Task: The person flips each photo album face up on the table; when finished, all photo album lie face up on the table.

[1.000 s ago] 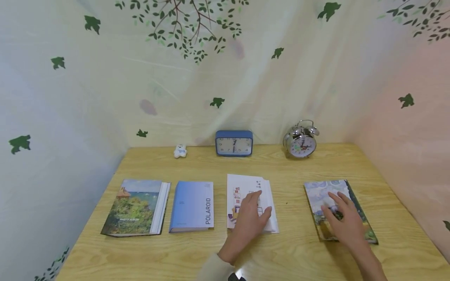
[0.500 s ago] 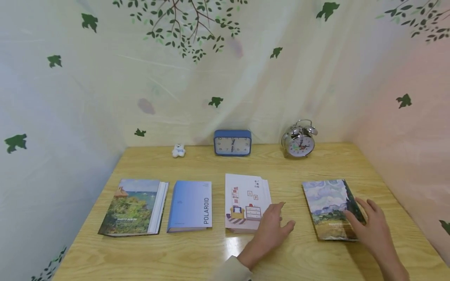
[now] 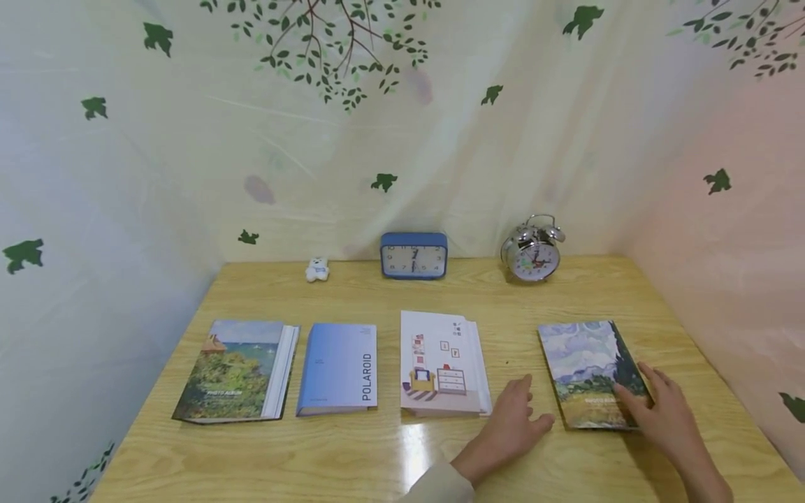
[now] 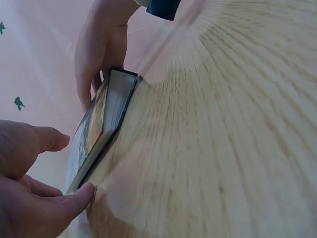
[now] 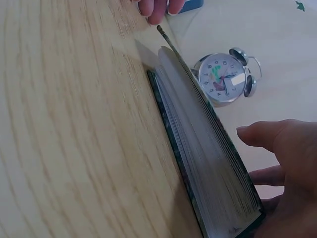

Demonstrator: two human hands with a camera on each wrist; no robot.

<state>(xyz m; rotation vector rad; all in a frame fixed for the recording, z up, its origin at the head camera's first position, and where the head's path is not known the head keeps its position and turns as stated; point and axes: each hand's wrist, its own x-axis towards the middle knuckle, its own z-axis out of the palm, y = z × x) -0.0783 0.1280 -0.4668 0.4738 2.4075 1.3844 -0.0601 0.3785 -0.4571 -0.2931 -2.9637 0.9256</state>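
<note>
A photo album (image 3: 581, 370) with a painted landscape cover lies flat at the right of the table. My right hand (image 3: 669, 419) is at its right edge, the thumb over the cover and the fingers along the side. In the right wrist view the thumb (image 5: 262, 135) stands apart from the cover, above the page block (image 5: 198, 153). My left hand (image 3: 511, 426) is low over the table, just left of this album, fingers loosely spread and holding nothing. Just left of that hand lies a white photo album (image 3: 434, 363) with a drawn room on its cover.
Further left lie a blue album (image 3: 338, 367) marked POLAROID and another photo album (image 3: 229, 374) with a seaside painting. Along the back edge stand a small white bear figure (image 3: 317, 270), a blue clock (image 3: 414, 257) and a silver twin-bell alarm clock (image 3: 533, 255). Printed curtains hang behind.
My left hand has moved right, off the white album to beside the painted album. My right hand has shifted from over that album's cover to its right edge. The albums stay in place.
</note>
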